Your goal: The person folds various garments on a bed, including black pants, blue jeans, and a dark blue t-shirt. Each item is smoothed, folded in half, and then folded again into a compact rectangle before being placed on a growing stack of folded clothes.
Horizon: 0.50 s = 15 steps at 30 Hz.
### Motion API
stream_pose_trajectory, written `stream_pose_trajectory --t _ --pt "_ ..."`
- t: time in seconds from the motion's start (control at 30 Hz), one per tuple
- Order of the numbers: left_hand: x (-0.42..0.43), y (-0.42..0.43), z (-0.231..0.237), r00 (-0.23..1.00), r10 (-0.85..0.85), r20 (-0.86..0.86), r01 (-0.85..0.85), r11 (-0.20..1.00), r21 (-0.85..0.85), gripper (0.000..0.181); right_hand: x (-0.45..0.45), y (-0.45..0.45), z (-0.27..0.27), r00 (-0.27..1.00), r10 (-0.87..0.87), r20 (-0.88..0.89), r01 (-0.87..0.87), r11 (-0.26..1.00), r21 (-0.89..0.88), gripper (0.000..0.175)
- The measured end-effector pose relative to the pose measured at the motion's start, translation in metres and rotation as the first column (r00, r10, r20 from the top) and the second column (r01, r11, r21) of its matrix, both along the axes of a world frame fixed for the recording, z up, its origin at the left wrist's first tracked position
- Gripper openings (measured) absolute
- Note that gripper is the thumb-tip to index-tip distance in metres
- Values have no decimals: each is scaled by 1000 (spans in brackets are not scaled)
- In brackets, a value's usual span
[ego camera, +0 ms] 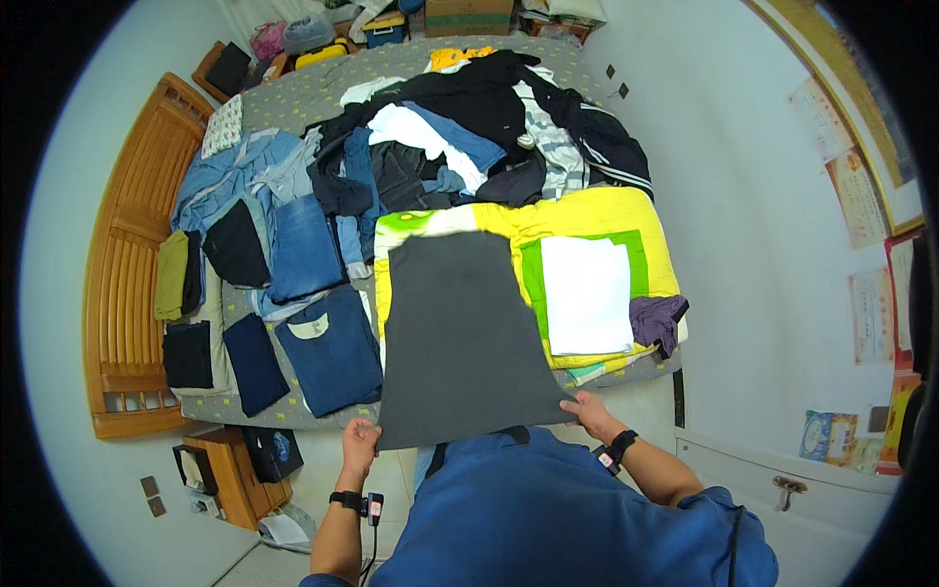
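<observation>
A dark grey cloth garment [462,330] is stretched out flat before me, its far part lying on a yellow quilt [601,209]. My left hand [359,445] pinches its near left corner, and my right hand [587,412] grips the near right corner. The near edge hangs past the bed's edge, close to my body. Right of the garment, a folded white cloth [587,297] rests on a green patch of the quilt. A crumpled purple cloth [658,323] lies beside it. Left of the garment are folded blue jeans [330,352].
A heap of loose clothes, with a black garment [462,95] on top, covers the middle of the bed [293,81]. Folded dark clothes [255,365] lie at the left, near the wooden headboard [136,271]. A wooden nightstand [233,473] stands below. A white wall [719,183] bounds the right side.
</observation>
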<state>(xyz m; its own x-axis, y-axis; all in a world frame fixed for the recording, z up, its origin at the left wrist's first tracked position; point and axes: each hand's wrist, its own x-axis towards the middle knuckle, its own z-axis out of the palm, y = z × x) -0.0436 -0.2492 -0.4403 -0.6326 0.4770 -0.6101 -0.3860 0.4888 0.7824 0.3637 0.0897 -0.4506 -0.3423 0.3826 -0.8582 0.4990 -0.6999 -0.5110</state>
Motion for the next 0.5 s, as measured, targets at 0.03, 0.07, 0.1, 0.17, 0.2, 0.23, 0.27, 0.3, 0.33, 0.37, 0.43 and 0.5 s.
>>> stream_pose_trajectory --t 0.03,0.07,0.1,0.17,0.2,0.23,0.27,0.3,0.33,0.37,0.43,0.5 --pt "9 -6 -6 1000 -14 27 15 998 -58 20 10 -5 -11 999 12 35 -11 1000 -28 19" --pt "14 -11 -12 997 -45 70 50 996 -69 19 21 -8 -22 997 26 69 -22 998 -57 19" --pt "18 -14 -12 991 -72 110 81 994 -78 18 21 -8 -22 995 -3 95 11 996 -83 19" --pt "23 -9 -3 985 -80 156 93 993 -76 17 22 -13 -19 986 -64 154 85 988 -132 19" --pt "21 2 5 985 -63 162 74 995 -68 17 20 -8 -21 989 -81 120 95 988 -118 19" --pt "18 10 11 985 -41 170 53 996 -65 16 20 0 -29 995 -72 62 80 989 -124 18" --pt "9 15 10 982 -40 185 46 999 -28 17 19 12 -42 998 -67 3 67 989 -130 18" --pt "0 25 11 983 -2 182 5 1000 -15 17 15 24 -51 996 -66 -59 58 990 -132 18" --pt "-12 39 12 984 39 172 -39 999 1 17 -2 37 -43 990 -136 -38 132 986 -101 21" --pt "-25 53 13 992 46 115 -49 998 25 17 -25 55 -32 979 -203 -21 201 977 -65 26" --pt "-56 92 12 993 87 75 -93 993 78 16 -54 99 -29 977 -181 -109 180 984 -12 36" --pt "-88 144 14 993 107 57 -115 981 155 15 -93 138 -28 936 -273 -224 295 953 72 35"
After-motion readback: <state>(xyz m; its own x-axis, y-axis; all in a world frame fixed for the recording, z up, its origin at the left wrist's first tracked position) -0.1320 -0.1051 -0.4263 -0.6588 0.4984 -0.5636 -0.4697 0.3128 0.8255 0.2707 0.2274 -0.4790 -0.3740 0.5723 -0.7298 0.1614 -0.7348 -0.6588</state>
